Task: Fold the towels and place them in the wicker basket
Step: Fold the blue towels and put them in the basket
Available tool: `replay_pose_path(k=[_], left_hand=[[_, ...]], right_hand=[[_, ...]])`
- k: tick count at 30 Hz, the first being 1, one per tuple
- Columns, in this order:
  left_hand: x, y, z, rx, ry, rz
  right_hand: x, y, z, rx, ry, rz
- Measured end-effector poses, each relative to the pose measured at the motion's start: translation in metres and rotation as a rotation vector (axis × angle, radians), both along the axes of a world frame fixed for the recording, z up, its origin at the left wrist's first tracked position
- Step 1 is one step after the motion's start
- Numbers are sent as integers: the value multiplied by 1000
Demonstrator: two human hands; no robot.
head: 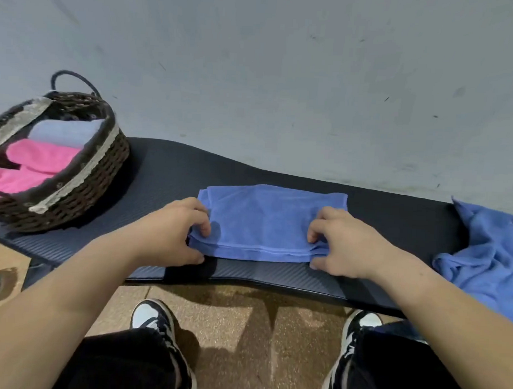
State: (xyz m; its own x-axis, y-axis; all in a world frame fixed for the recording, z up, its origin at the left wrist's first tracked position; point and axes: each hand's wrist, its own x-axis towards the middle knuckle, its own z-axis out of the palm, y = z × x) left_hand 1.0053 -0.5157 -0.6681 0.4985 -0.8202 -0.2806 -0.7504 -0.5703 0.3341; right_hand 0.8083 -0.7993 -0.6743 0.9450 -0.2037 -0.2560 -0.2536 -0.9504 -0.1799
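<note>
- Our left grip [178, 232] pinches the near left corner of the folded blue towel [266, 221]; our right grip [343, 244] pinches its near right corner.
- It lies mid-counter [168, 173], right of the wicker basket [84, 185] holding pink towels [38, 157] and a pale blue towel [65, 131].
- A crumpled blue towel [486, 254] lies far right.

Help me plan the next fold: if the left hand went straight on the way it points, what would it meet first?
The folded blue towel, whose left edge the left hand pinches. Past it, probably the right hand at the other edge, though depth is unclear.
</note>
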Motion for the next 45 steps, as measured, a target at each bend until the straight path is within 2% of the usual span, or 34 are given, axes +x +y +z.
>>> replay_pose_path(k=[3,5,10,17,23,25,27,32,37,41,43,45], left_hand=[[3,-1,-2,-74,-39,4],[5,-3,-3,-97,-86,12],[3,-6,-11,-96,-107,-9],[9,-1,-18,-219,-197,10],[9,7,0,-331,-232,21],[8,9,3,-335,-241,5],[4,11,1,-311,-215,-24],[-7,11,-8,-108,-95,-60],[-5,11,6,-215,-134,-14],[-17,12,19,-78,84,4],[-14,7,24,-101,171,133],[-1,-4,22,-231,136,317]], right_hand=[[3,2,-3,125,-62,-71],[7,-2,-1,133,-78,-82],[7,-7,7,86,60,-56],[-1,1,11,-66,82,-4],[1,10,21,-158,-140,-22],[0,9,28,-172,-142,-8],[-2,11,30,-177,-42,8],[0,11,22,-148,173,-6],[2,5,28,-124,217,-52],[3,2,35,-122,281,-53],[3,3,38,-104,296,-61],[6,5,38,-43,187,-106]])
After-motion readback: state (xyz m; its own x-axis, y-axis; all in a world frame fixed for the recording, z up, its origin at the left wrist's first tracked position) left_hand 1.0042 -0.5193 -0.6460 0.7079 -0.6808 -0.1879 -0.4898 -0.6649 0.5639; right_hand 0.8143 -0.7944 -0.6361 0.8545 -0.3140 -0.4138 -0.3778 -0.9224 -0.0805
